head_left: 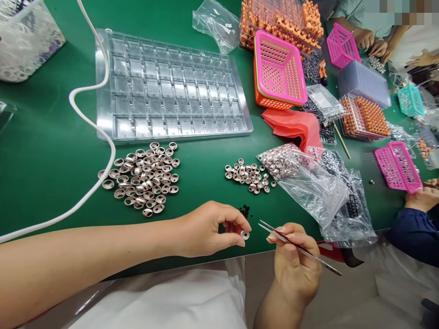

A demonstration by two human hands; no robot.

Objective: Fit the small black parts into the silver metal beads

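Observation:
Between the thumb and fingers of my left hand is a small silver metal ring-shaped part with a dark hole. My right hand grips a pair of metal tweezers; the tips point left toward that part, slightly apart from each other and not touching it. Just behind my left fingertips lie tiny black pieces. Beyond them sits a small pile of silver metal parts. A larger pile of silver rings spreads to the left, past my forearm.
A clear compartment tray lies at the back. A white cable crosses the left side. Stacked baskets, a red cloth and a plastic bag of metal parts stand right. Other people's hands are at the far right.

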